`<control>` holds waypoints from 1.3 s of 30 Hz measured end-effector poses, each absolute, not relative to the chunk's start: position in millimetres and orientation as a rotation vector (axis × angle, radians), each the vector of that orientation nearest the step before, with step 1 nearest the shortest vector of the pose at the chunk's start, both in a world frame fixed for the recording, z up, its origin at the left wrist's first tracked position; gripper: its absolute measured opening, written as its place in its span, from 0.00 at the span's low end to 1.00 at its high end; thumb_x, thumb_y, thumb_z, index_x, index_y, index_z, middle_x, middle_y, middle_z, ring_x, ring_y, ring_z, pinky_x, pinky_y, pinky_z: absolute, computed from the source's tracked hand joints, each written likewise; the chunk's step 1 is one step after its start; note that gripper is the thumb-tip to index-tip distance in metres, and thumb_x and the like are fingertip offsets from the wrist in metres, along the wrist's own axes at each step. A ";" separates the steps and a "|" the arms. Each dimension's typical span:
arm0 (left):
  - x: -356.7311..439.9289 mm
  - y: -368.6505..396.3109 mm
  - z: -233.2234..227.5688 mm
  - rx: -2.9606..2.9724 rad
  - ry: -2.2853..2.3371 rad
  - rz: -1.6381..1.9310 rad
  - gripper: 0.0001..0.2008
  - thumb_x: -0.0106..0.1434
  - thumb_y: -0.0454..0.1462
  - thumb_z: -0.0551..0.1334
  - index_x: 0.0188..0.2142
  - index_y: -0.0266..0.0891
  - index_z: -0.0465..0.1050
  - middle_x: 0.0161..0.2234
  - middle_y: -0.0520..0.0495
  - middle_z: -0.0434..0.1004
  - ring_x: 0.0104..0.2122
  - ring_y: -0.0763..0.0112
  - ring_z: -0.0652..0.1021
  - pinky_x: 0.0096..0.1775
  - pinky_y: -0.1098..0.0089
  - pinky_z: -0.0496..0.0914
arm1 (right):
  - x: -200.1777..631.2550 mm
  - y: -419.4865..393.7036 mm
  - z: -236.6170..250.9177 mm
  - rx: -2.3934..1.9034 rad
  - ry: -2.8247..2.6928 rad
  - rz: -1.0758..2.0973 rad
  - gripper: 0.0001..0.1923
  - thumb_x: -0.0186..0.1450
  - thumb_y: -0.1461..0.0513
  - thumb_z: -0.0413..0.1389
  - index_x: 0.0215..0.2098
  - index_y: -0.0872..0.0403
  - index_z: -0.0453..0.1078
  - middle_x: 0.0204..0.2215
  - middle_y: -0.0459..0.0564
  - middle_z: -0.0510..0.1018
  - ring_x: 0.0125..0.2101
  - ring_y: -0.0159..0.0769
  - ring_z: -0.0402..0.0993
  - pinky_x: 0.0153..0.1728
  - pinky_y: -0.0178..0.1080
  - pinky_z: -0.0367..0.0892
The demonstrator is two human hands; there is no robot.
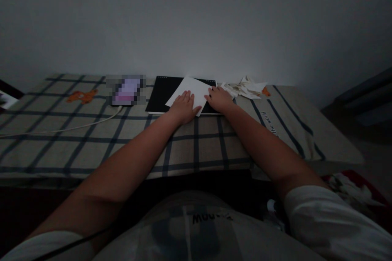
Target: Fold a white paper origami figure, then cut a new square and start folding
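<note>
A white sheet of paper (192, 89) lies at a slant on a black pad (161, 91) with punched holes along its far edge. My left hand (184, 107) rests flat on the sheet's near left part, fingers stretched out and thumb apart. At the sheet's right corner is my right hand (219, 99), fingers spread and slightly bent, touching the paper's edge and the black pad. Neither hand appears to grip anything. Torn, crumpled white paper scraps (245, 88) lie just right of my right hand.
A checked cloth (122, 147) covers the table, which stands against a grey wall (196, 20). Left of the pad is a phone (127, 91) with a white cable (92, 124) running left. A red container (357, 177) with white scraps sits low at the right.
</note>
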State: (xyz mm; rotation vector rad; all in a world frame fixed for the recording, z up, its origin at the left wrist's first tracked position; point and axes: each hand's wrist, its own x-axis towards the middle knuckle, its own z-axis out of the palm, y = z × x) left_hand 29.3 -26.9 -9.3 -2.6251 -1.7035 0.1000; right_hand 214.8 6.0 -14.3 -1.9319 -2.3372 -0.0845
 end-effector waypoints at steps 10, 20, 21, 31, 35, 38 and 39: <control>28.2 -28.6 -9.5 -2.629 -1.683 0.067 0.36 0.82 0.44 0.42 0.78 0.18 0.49 0.80 0.25 0.45 0.80 0.47 0.50 0.77 0.54 0.49 | 216.5 -3.6 -8.0 -1.691 -2.769 0.061 0.34 0.80 0.54 0.46 0.76 0.68 0.59 0.77 0.72 0.58 0.78 0.58 0.53 0.72 0.58 0.61; 27.5 -26.4 -12.5 -2.617 -1.675 0.069 0.35 0.82 0.44 0.42 0.78 0.19 0.49 0.80 0.25 0.45 0.80 0.47 0.50 0.77 0.54 0.50 | 216.1 -12.5 -1.6 -1.575 -2.778 0.144 0.34 0.78 0.52 0.51 0.73 0.68 0.64 0.75 0.73 0.63 0.77 0.56 0.57 0.74 0.52 0.60; 27.5 -26.4 -12.4 -2.617 -1.674 0.068 0.35 0.82 0.44 0.42 0.78 0.19 0.49 0.80 0.25 0.45 0.80 0.47 0.50 0.77 0.54 0.50 | 216.3 -12.6 -1.6 -1.569 -2.780 0.146 0.33 0.78 0.52 0.52 0.72 0.67 0.66 0.74 0.73 0.64 0.76 0.56 0.59 0.74 0.52 0.61; 26.6 -23.3 -16.2 -2.633 -1.676 0.027 0.35 0.82 0.45 0.41 0.78 0.21 0.50 0.80 0.27 0.46 0.80 0.48 0.51 0.77 0.54 0.50 | 217.7 -17.7 9.9 -1.591 -2.820 0.185 0.34 0.76 0.51 0.57 0.72 0.64 0.66 0.74 0.70 0.66 0.73 0.53 0.65 0.71 0.47 0.63; 25.9 -21.5 -18.2 -2.641 -1.678 0.026 0.36 0.82 0.45 0.41 0.79 0.22 0.49 0.80 0.27 0.45 0.80 0.49 0.51 0.76 0.55 0.50 | 212.6 -21.8 14.2 -1.632 -2.809 0.141 0.31 0.75 0.52 0.58 0.68 0.65 0.71 0.70 0.70 0.72 0.69 0.55 0.72 0.68 0.48 0.67; 26.1 -21.2 -17.8 -2.646 -1.688 0.031 0.36 0.82 0.45 0.41 0.79 0.22 0.48 0.80 0.27 0.44 0.80 0.48 0.50 0.77 0.54 0.50 | 208.7 -24.2 15.9 -1.654 -2.794 0.095 0.29 0.74 0.53 0.59 0.66 0.64 0.74 0.69 0.70 0.73 0.67 0.57 0.74 0.66 0.49 0.69; 26.2 -21.2 -17.5 -2.646 -1.690 0.032 0.36 0.82 0.45 0.41 0.79 0.21 0.48 0.80 0.27 0.44 0.80 0.48 0.49 0.77 0.54 0.49 | 207.9 -24.7 16.5 -1.658 -2.790 0.082 0.29 0.74 0.53 0.60 0.65 0.64 0.74 0.68 0.70 0.74 0.66 0.57 0.74 0.65 0.49 0.69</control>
